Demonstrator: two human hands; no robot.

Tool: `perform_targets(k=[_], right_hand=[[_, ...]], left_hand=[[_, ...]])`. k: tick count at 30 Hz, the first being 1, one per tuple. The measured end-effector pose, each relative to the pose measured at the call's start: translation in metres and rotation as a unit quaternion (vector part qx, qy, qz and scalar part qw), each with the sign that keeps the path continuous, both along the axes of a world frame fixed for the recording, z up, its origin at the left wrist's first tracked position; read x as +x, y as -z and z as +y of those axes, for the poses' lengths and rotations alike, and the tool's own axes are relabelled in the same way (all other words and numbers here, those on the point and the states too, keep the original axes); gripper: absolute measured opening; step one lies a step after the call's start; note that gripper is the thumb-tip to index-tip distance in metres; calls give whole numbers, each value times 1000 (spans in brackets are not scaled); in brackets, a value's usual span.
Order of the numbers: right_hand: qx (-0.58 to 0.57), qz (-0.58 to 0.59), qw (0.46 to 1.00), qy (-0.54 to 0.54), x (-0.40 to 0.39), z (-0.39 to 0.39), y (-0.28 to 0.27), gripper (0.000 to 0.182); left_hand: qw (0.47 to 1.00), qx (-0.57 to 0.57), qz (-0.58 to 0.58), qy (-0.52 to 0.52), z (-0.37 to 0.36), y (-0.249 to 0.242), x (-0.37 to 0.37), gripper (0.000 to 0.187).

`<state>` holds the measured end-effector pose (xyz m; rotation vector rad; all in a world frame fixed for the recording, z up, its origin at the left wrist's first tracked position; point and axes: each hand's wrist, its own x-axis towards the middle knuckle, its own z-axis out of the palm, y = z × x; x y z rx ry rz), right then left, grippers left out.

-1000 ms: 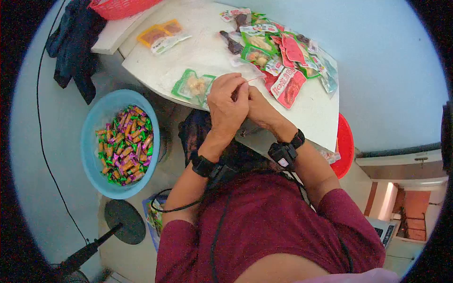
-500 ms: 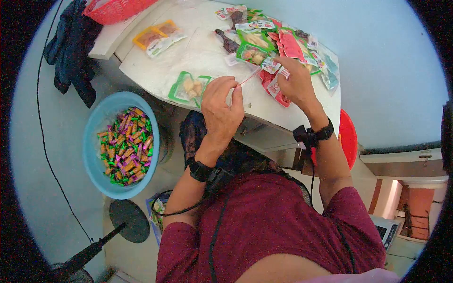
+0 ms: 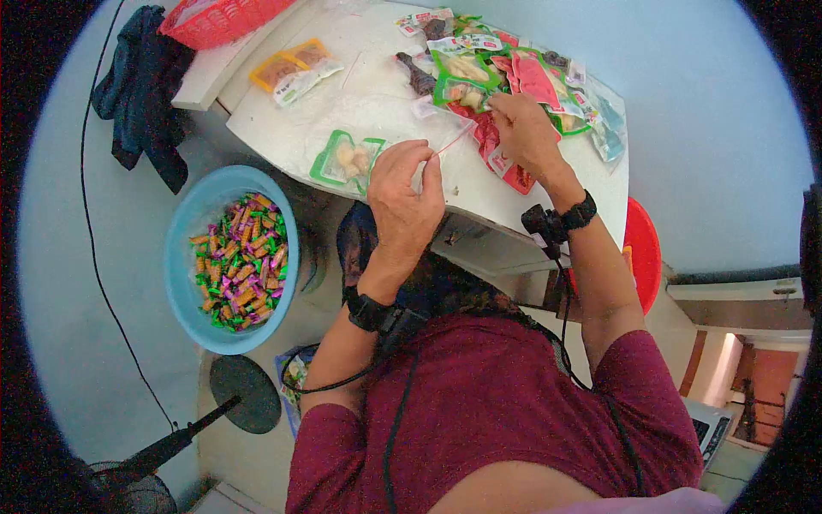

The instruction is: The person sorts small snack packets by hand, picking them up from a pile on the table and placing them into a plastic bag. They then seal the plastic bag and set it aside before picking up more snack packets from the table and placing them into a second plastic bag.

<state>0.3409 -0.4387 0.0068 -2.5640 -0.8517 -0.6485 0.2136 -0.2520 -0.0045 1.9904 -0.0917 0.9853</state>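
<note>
My left hand (image 3: 404, 195) is closed at the table's front edge, pinching a clear plastic bag (image 3: 445, 130) with a thin red strip along its mouth. Just left of this hand lies a green-edged packet (image 3: 349, 161) with pale pieces inside. Above the pile's near side, my right hand (image 3: 529, 137) has its fingers curled over the end of another green-edged snack packet (image 3: 465, 92); its fingertips are partly hidden. Under and beside that hand are red packets (image 3: 516, 177). Dark drumstick-shaped packs (image 3: 417, 75) lie at the pile's left.
An orange-edged twin packet (image 3: 295, 68) lies on the white table (image 3: 377, 51). A red basket (image 3: 218, 21) stands back left. Below left is a blue tub (image 3: 178, 274) of small wrapped snacks, with a fan (image 3: 141, 480) nearby. A red tub (image 3: 646, 248) stands right.
My right hand has moved left, its fingers now over the end of the green-edged packet. The left hand keeps its pinch on the bag. The whole view has shifted slightly.
</note>
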Motion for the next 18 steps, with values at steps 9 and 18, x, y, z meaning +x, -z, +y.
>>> perform_targets(k=[9,18], right_hand=[[296,101,945,98,-20,-15,-52,24],[533,442,722,-3,-83,-35,-42,20]], left_hand=[[1000,-11,3,-16,-2,-2,1,11],[999,-17,16,-23,-5,-8,2,14]])
